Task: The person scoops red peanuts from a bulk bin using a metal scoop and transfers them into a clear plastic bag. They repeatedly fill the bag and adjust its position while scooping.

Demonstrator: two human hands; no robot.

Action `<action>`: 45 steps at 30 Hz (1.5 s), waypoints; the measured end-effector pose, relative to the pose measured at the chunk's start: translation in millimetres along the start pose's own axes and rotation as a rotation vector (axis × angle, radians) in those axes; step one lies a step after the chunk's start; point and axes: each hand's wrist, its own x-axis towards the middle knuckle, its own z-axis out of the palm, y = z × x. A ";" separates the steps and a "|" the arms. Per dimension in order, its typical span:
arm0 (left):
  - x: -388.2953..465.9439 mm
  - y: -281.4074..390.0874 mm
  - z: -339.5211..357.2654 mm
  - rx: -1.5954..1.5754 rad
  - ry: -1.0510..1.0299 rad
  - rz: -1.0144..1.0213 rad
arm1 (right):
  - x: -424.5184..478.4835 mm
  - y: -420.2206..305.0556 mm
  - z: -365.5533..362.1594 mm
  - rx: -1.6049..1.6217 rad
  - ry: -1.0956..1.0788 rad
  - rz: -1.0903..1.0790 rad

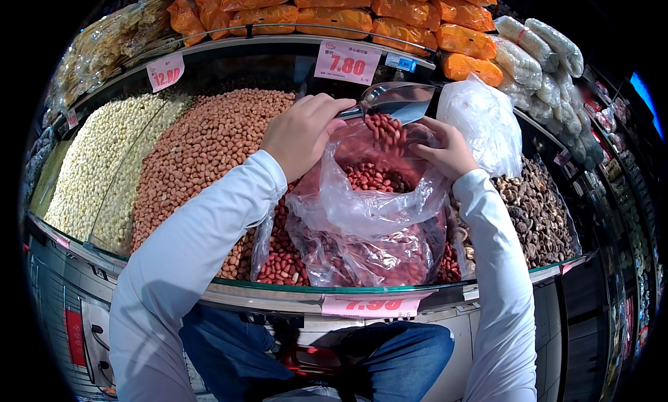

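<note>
My left hand (300, 133) grips the handle of a metal scoop (409, 107), which is tilted above a clear plastic bag (365, 211). Red-skinned peanuts (386, 131) spill from the scoop's lip towards the bag's mouth. More red peanuts (368, 176) lie inside the bag, which rests in a bin of loose red peanuts (282, 266). With my right hand (446, 146), I hold the bag's rim on the right; the fingertips are close to the scoop, and whether they touch it cannot be told.
Tan peanuts (214, 141) and pale beans or kernels (104, 162) fill bins to the left. Dried mushrooms (537, 219) and a white plastic bag bundle (480, 125) are on the right. A glass-edged counter front (261, 287) runs before me. Orange packets (334, 21) are stacked behind.
</note>
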 end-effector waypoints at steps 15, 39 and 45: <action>-1.0 -13.4 -2.1 0.250 0.025 -0.178 | -1.5 1.7 -1.3 -0.019 -0.014 -0.003; 4.4 22.1 -9.5 0.652 -0.671 -0.512 | -0.6 5.4 1.4 -0.009 -0.024 -0.023; -11.3 1.1 0.9 0.345 -0.602 -0.550 | -2.3 -0.3 -0.5 -0.061 -0.036 -0.006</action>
